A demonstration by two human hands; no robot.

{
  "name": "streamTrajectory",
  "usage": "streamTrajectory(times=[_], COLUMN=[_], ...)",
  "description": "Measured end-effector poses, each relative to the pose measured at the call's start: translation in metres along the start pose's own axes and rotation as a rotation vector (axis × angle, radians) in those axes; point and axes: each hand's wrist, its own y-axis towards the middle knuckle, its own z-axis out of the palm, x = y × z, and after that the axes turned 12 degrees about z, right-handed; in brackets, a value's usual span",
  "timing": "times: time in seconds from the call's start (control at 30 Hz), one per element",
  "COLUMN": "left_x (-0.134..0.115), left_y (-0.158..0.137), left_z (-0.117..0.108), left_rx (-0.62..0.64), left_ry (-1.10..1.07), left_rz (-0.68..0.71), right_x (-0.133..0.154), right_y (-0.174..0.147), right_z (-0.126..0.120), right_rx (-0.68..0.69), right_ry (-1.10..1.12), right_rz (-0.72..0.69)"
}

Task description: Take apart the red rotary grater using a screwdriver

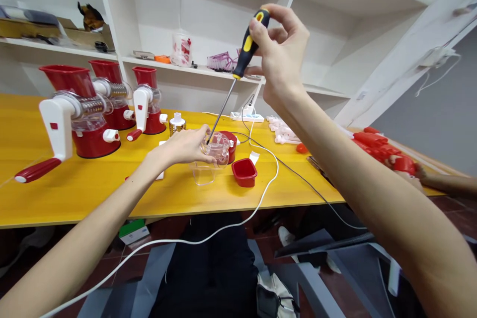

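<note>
My right hand [281,47] is closed round the black and yellow handle of a screwdriver [243,62], raised above the table. The shaft slants down to the left, and its dark tip reaches a clear plastic housing [218,148]. Whether the tip touches a screw is too small to tell. My left hand [192,145] grips the housing from its left side, the fingers partly hidden. Just behind the housing is a round red base [231,145]. A red square hopper [244,173] rests to the right. A metal grater drum [177,123] with a white top stands behind my left hand.
Several assembled red and white drum graters [87,114] stand at the left. A white cable [275,169] crosses the table and hangs over its front edge. Pale pink plastic parts [282,130] and red parts [380,146] lie to the right, where another person's hand [408,179] shows.
</note>
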Motion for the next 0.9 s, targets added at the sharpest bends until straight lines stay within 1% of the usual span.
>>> streamTrajectory(times=[0.07,0.2,0.33,0.4,0.5,0.6,0.73,0.9], left_x=[0.0,0.001,0.001,0.001,0.001,0.001,0.002,0.002], left_y=[0.001,0.001,0.001,0.001,0.0,-0.001,-0.001,-0.001], left_z=[0.0,-0.001,-0.001,0.0,0.0,0.001,0.001,0.001], left_rx=[0.003,0.006,0.009,0.008,0.002,-0.009,-0.002,-0.008], left_ry=[-0.002,-0.019,-0.012,-0.012,-0.017,-0.029,-0.044,-0.044], left_rz=[-0.005,-0.008,-0.011,-0.012,-0.009,-0.001,0.005,0.012], right_x=[0.001,0.002,0.001,0.002,0.005,0.009,0.012,0.013], right_y=[0.001,0.001,-0.002,-0.003,-0.006,-0.01,-0.015,-0.013], right_z=[0.001,0.003,0.003,0.003,0.004,0.005,0.007,0.005], right_rx=[0.019,0.042,0.056,0.094,0.199,0.274,0.282,0.324], right_ry=[-0.018,-0.055,-0.021,-0.028,-0.048,-0.052,-0.094,-0.084], right_rz=[-0.034,-0.047,-0.063,-0.095,-0.153,-0.176,-0.154,-0.204])
